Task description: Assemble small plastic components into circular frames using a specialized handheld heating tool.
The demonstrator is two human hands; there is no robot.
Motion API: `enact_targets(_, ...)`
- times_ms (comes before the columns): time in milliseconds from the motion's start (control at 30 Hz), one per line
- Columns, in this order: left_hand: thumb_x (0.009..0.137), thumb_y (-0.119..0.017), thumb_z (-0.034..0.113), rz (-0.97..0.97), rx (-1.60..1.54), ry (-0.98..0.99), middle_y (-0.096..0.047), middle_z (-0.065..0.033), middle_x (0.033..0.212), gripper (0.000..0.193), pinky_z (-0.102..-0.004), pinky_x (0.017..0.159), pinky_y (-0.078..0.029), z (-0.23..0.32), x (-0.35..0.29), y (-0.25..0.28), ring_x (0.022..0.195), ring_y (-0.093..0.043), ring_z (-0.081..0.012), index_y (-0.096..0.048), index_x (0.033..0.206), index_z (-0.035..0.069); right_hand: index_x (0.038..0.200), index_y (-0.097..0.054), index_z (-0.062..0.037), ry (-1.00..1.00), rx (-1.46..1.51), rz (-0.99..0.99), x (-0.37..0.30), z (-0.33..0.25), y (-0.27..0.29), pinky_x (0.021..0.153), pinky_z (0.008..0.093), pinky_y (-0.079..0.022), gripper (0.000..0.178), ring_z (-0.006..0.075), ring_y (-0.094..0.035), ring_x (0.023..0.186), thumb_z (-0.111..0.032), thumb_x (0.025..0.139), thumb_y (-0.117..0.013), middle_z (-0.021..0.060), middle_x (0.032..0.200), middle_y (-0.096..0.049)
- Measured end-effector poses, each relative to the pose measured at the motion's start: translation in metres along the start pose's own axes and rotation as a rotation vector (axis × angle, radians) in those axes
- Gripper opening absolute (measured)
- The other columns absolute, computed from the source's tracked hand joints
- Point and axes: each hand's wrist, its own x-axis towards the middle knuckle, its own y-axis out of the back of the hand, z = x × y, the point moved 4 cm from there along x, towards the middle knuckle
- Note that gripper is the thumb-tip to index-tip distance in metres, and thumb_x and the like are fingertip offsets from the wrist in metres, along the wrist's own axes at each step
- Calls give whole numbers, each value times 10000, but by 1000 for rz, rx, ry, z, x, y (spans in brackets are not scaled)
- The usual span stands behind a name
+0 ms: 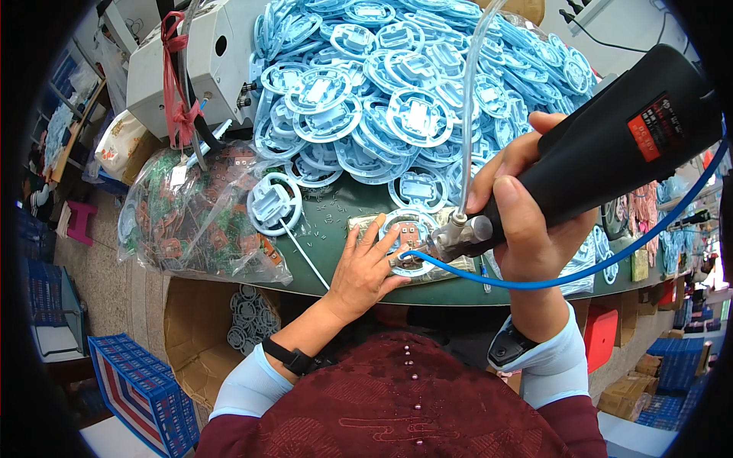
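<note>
My right hand (pixel 527 206) is wrapped round a large black power screwdriver (pixel 611 149), with a clear feed tube (pixel 468 114) and a blue hose (pixel 580 281) joined to its metal nose. The nose points down at a light-blue round plastic part (pixel 391 238), which has a small reddish-brown circuit board (pixel 412 231) in it. My left hand (pixel 365 269) lies on the left side of this part, fingers stretched out and spread. The screwdriver's nose hides the tip and part of the board. Just left of the hand rests another round blue part (pixel 273 204) with a white lead.
A big heap of round blue parts (pixel 366 99) fills the back of the green table (pixel 336 191). Small screws lie scattered near it. At left sit a clear bag of circuit boards (pixel 206 206) and a grey machine (pixel 191 65). Below stands a cardboard box (pixel 191 328).
</note>
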Motion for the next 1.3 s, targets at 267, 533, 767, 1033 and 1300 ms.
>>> enact_targets(267,740,-761,315,15,-73,3,-483,-110,1390,553,-594,1050,-304,0,0,-2,1358,-352,-359,-598,1228,114,1236,-401,13,-19,-14,66,-13,7,-8,581,292,-495,471,156,-577,601,-7,805,-590,81,791,-536)
enact_targets(533,743,-763,338,22,18,-26,-495,-125,1366,539,-598,1045,-299,5,2,3,1348,-364,-352,-605,1205,109,1282,-399,59,-42,-11,72,11,-39,5,582,272,-486,505,152,-574,589,-55,819,-567,85,792,-531)
enact_targets(767,730,-772,320,17,27,-26,-516,-122,1342,567,-576,1050,-302,2,0,-1,1333,-392,-323,-600,1218,89,1286,-394,47,63,-99,-31,0,-11,3,580,304,-501,512,181,-589,601,40,810,-582,90,811,-529)
enact_targets(1033,735,-765,319,4,29,-26,-515,-121,1348,577,-571,1055,-295,1,0,-2,1331,-398,-320,-596,1240,98,1288,-389,50,45,-77,18,-3,-5,4,587,314,-502,505,186,-596,613,45,819,-575,93,817,-524)
enact_targets(1300,721,-780,302,71,8,-33,-589,-139,1224,373,-591,1060,-299,8,4,6,1183,-508,-384,-660,950,33,1268,-397,35,-52,-14,48,-3,-6,2,583,315,-499,486,188,-587,608,41,815,-573,99,800,-510)
